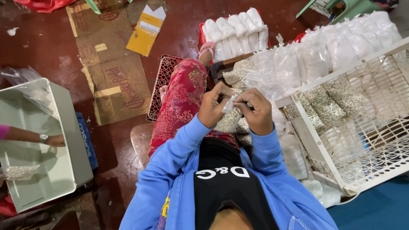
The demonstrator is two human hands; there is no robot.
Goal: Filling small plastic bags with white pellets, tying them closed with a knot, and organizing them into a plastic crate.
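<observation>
A small clear plastic bag of pale seeds (229,120) hangs over my lap. My left hand (213,106) and my right hand (257,111) both pinch its twisted top, fingers closed on the plastic. My sleeves are blue and my legs wear a red patterned cloth (181,102). Several more filled seed bags (243,132) lie on my lap under the hands.
A white plastic crate (362,140) at the right holds seed bags (328,104). Rows of white filled bags (236,32) lie beyond my feet. A grey bin (64,140) stands at left, with another person's hand (53,139) on it. Flattened cardboard (110,72) covers the red floor.
</observation>
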